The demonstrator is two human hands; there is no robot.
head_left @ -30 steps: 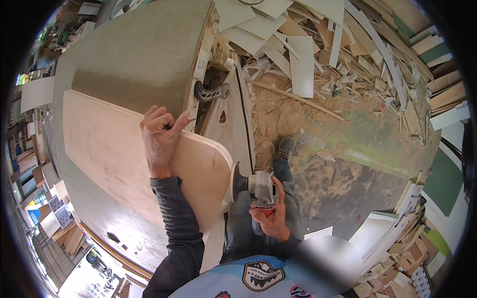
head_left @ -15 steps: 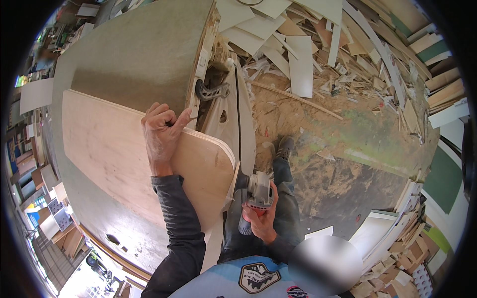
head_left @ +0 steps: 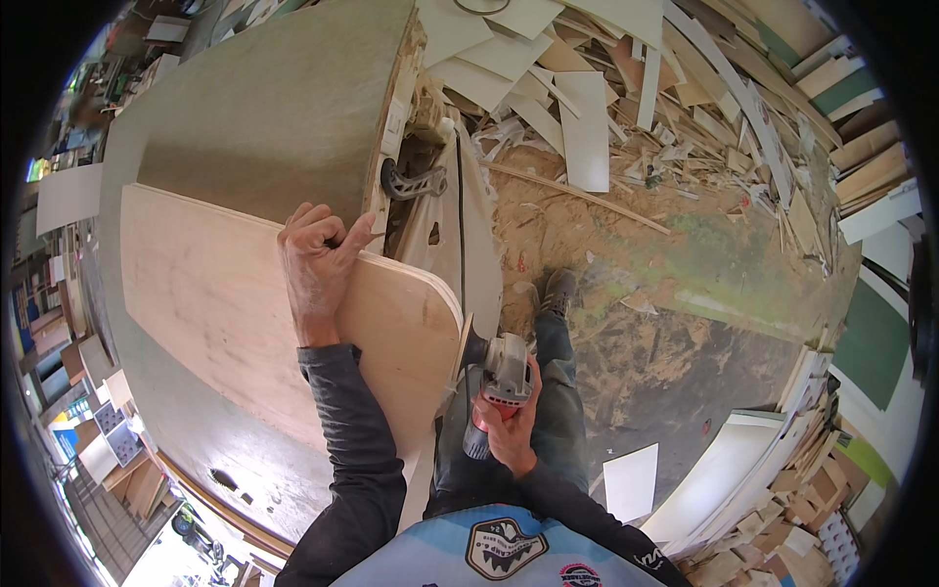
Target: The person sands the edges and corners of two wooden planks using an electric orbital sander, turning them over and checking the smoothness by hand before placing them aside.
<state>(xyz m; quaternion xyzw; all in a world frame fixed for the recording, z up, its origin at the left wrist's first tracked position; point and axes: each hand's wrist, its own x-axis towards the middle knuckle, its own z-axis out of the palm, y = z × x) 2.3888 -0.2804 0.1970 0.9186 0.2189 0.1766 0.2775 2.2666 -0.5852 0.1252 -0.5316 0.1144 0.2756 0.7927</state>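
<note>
A pale plywood board (head_left: 210,259) with rounded corners lies flat on the workbench, its right end reaching the bench's edge. My left hand (head_left: 318,254) rests on its far edge, with the fingers curled over and gripping it. In my right hand (head_left: 512,430) is a grey and red angle grinder (head_left: 508,370), held in front of my legs. The grinder's sanding disc (head_left: 464,350) stands on edge against the rounded right end of the board. Exactly where disc and wood touch is hard to make out.
The worn grey workbench (head_left: 264,108) has a dark clamp (head_left: 416,182) on its right side. Beside it hangs a pale cloth (head_left: 445,235) with a black cord. Wood offcuts (head_left: 585,127) and sawdust cover the floor ahead. White panels (head_left: 719,470) lean at the lower right.
The grinder has tilted slightly and shifted a little up along the board's rounded end. My left hand keeps its place on the board. The whole view has moved slightly.
</note>
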